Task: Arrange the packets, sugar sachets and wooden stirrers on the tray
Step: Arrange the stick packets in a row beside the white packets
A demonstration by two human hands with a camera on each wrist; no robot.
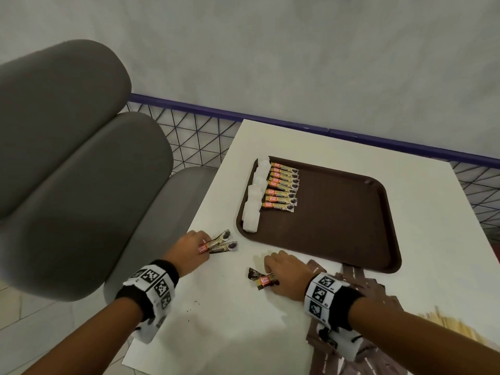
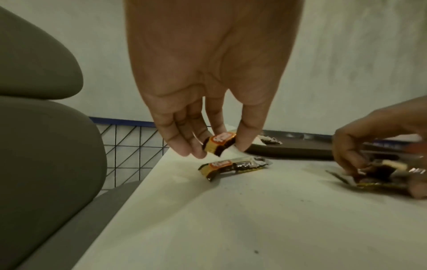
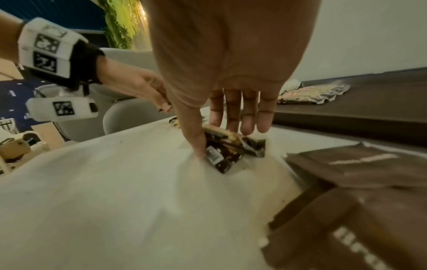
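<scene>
Near the tray (image 1: 351, 266), your left hand (image 1: 189, 249) pinches one packet (image 2: 219, 143) in a narrow grip; your right hand (image 1: 286, 274) gathers loose packets (image 1: 263, 278) on the bench (image 1: 230, 320), probably to extend the tray's row (image 1: 281, 186).

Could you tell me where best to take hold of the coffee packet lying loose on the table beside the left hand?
Probably pinch the loose packet from above across its narrow width, near the middle: it lies flat on the table, so only its long edges offer purchase.

The tray (image 1: 351, 226) is sitting on the table (image 1: 230, 320), sachets (image 1: 253, 196) lining its left edge with packets (image 1: 281, 189) just beside them. Loose packets (image 1: 220, 243) are lying near the tray's front-left corner.
</scene>
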